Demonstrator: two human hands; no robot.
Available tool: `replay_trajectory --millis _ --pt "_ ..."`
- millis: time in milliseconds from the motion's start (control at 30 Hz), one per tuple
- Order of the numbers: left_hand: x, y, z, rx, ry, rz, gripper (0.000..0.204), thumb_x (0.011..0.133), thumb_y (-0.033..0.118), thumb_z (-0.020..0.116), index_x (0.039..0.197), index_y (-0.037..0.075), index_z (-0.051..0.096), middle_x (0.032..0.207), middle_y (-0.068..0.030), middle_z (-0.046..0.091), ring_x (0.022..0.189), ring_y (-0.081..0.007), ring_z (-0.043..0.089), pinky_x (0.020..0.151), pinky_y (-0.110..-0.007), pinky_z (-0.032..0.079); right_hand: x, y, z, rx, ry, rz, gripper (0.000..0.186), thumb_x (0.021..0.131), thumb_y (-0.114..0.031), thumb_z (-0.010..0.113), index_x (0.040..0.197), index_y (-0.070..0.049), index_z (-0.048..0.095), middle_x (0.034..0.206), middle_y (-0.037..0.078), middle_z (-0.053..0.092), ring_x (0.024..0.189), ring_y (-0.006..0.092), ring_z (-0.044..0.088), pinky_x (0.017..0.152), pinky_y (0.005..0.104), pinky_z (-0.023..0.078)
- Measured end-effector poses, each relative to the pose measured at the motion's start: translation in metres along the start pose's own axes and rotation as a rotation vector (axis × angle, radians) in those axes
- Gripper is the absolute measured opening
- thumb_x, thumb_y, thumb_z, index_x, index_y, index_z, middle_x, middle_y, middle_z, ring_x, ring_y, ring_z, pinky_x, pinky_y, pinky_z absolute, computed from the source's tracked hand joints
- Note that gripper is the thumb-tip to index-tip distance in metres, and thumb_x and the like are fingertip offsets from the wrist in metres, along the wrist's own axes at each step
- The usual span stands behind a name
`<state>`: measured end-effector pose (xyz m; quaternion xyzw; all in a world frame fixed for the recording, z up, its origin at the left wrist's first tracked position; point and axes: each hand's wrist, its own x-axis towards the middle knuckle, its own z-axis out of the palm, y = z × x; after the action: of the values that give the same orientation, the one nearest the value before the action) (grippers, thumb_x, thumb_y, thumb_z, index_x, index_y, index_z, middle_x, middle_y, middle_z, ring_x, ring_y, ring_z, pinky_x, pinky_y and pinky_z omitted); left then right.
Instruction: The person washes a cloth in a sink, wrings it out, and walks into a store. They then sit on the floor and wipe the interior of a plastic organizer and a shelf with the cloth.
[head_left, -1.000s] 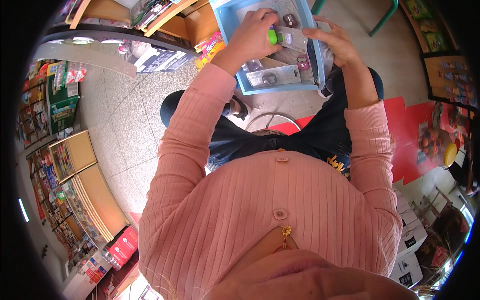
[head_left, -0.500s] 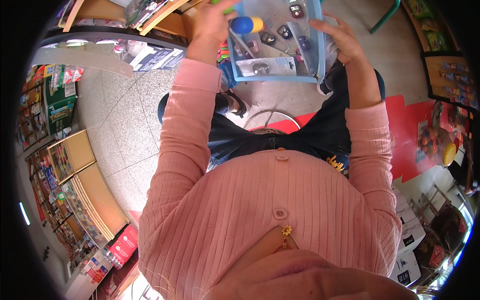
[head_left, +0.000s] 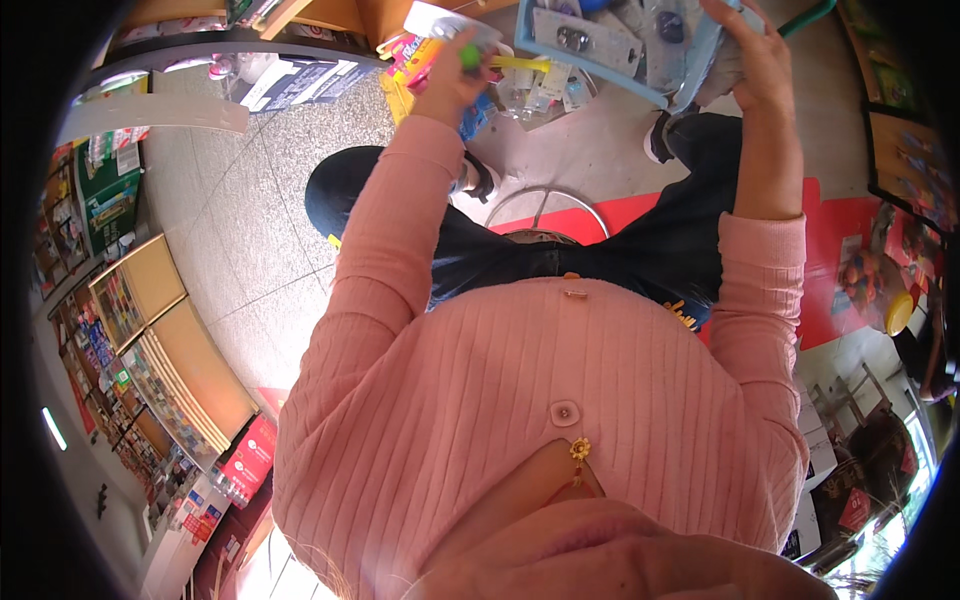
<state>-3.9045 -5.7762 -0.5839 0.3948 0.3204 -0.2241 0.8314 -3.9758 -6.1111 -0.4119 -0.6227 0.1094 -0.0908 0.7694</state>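
My right hand [head_left: 758,62] grips the right side of a light-blue plastic bin [head_left: 598,74], which is tilted at the top of the view and partly cut off. Inside lie several clear packs with dark rounded items [head_left: 574,39] and part of a blue object [head_left: 595,4]. To the left of the bin, my left hand [head_left: 452,82] is closed around a small green object [head_left: 470,55]. A yellow stick-like part [head_left: 520,63] reaches right from that hand; whether it joins the green piece I cannot tell. A pink and yellow package [head_left: 412,60] and a white rounded thing [head_left: 448,22] show beside my fingers.
Below the bin, clear-packaged goods [head_left: 545,95] sit near the floor. A metal ring of a stool [head_left: 550,195] shows between my legs. Shelves of goods [head_left: 165,350] stand at the left. A lidded jar [head_left: 885,300] stands at the right, near a red mat [head_left: 815,265].
The bin has moved up and right and tilted with my right hand. My left hand has moved away from it, down slightly. The blue and yellow toy-like object no longer shows beside my left hand.
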Motion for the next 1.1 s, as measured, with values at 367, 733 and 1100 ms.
replay_trajectory --millis 367,733,1100 --pt "0.045 -0.124 -0.042 0.226 0.445 -0.393 0.053 0.074 0.041 0.077 0.114 0.016 0.052 0.11 -0.0052 0.049 0.095 -0.0247 0.048 0.075 -0.04 0.05 0.012 -0.001 -0.007 -0.038 0.099 0.009 0.045 0.08 -0.016 0.068 0.119 0.002 0.056 0.103 0.009 0.064 0.089 0.0189 0.062 0.079 0.0316 0.049" --pt "0.083 -0.116 -0.081 0.308 0.102 -0.184 0.065 0.09 0.033 0.058 0.143 0.012 0.029 0.143 -0.0139 0.036 0.135 -0.0299 0.031 0.109 -0.051 0.03 0.009 -0.004 0.002 0.008 0.042 0.033 0.041 0.081 -0.015 0.067 0.117 0.002 0.058 0.101 0.009 0.065 0.088 0.0178 0.062 0.077 0.0306 0.05" --pt "-0.081 0.01 0.051 0.546 -0.121 1.085 0.043 0.076 0.018 0.073 0.112 0.01 0.052 0.101 -0.0087 0.059 0.088 -0.0222 0.062 0.067 -0.031 0.052 -0.01 -0.008 0.015 0.03 -0.106 -0.004 0.052 0.075 -0.009 0.074 0.122 0.002 0.055 0.102 0.009 0.066 0.091 0.0183 0.063 0.082 0.0318 0.05"
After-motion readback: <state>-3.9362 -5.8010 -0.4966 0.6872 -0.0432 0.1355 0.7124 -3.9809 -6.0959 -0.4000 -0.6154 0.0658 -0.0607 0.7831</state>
